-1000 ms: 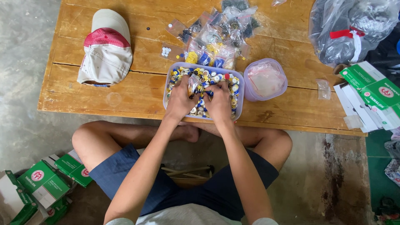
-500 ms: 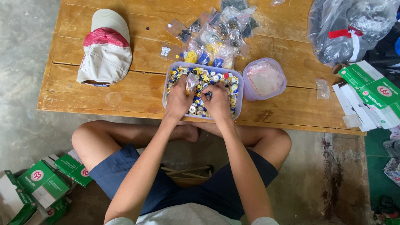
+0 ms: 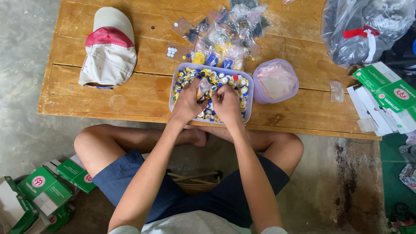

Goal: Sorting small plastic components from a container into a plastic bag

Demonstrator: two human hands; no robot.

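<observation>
Digging both hands into the tub (image 3: 175, 82) of buttons (image 3: 225, 80) at the table's (image 3: 143, 95) near edge. My left hand (image 3: 187, 102) and right hand (image 3: 227, 104) pinch a small clear bag (image 3: 203, 89) between them, fingers curled. Buttons look light, hard and slick, likely to scatter; bag is soft, best held at its mouth. Filled bags (image 3: 225, 39) lie beyond, a cap (image 3: 108, 52) to the left.
</observation>
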